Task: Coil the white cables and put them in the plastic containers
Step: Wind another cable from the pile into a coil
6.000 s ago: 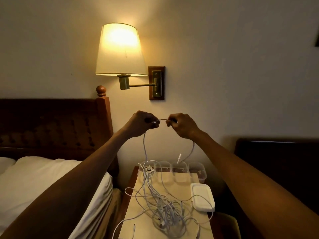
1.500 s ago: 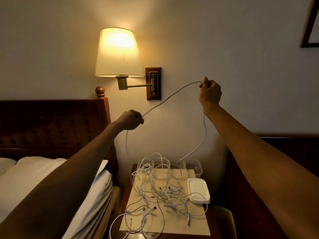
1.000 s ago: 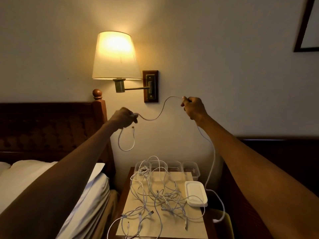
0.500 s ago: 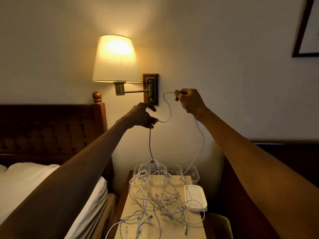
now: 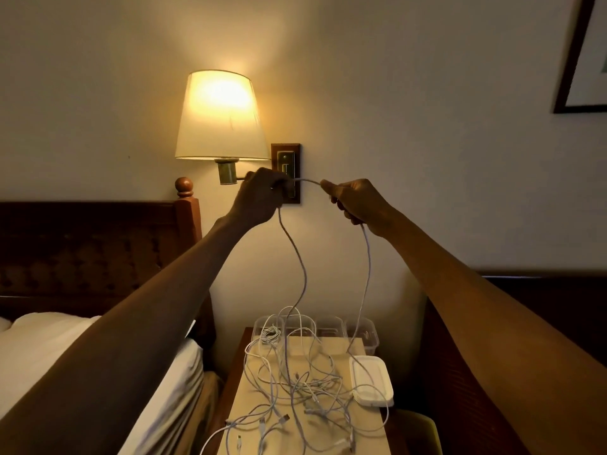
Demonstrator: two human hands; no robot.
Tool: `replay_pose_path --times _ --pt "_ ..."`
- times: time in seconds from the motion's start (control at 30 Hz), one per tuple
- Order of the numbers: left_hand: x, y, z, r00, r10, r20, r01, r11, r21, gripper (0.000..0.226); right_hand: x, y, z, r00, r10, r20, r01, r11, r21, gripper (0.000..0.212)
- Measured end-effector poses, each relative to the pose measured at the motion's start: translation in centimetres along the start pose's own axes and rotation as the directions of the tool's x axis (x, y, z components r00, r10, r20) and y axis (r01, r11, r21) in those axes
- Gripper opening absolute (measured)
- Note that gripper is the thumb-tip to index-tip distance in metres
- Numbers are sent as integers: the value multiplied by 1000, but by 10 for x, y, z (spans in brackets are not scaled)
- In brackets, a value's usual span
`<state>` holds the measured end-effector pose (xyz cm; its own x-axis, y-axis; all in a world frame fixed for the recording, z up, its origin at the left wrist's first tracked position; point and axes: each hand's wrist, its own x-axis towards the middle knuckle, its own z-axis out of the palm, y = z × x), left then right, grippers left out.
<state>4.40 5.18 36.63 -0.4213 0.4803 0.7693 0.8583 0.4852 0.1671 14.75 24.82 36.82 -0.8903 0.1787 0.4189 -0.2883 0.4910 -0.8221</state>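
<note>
Both hands are raised in front of the wall, above the nightstand (image 5: 235,366). The left hand (image 5: 259,200) has its fingers curled tight round one white cable (image 5: 369,261), thumb side up. The right hand (image 5: 358,201) pinches the same cable between thumb and forefinger, the other fingers folded round it below. A short arc of the thin, round cord spans the gap between the two hands. From each fist one strand hangs down in a loose curve to the nightstand top, so two strands drop in all.

On that top lies a pale sheet (image 5: 368,428) carrying a tangle of more white cables (image 5: 295,389), spread from its middle to its near edge. How many there are cannot be told, though several plug ends show near the front. Along the far edge stand four clear plastic containers (image 5: 363,333) in a row, boxy with rounded corners. A bunch of cable lies at the leftmost one. At the right edge sits a stack of white lids (image 5: 371,380), flat rounded rectangles.

A lit wall lamp (image 5: 221,116) with a tapered cloth shade hangs above, beside a dark wooden headboard (image 5: 98,244).
</note>
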Motion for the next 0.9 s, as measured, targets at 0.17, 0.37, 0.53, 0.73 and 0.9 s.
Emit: replay_pose_path --times 0.17,0.37,0.53,0.73,0.9 --pt "-19 -32 5 915 -378 -139 385 922 30 17 -12 -3 3 969 112 221 -115 993 -1 42" --pt "-29 8 20 966 -78 246 78 997 9 62 -14 -12 10 973 78 216 -70 997 -43 35" --pt "-23 15 14 976 81 204 -71 996 -56 15 -16 -9 5 973 86 213 -83 996 -26 35" --pt "-25 -24 20 949 -313 27 303 936 179 20 -20 -7 -1 960 155 235 -162 987 11 32" --pt "-27 17 33 996 88 33 -90 995 45 28 -15 -13 6 975 118 189 -128 991 42 30"
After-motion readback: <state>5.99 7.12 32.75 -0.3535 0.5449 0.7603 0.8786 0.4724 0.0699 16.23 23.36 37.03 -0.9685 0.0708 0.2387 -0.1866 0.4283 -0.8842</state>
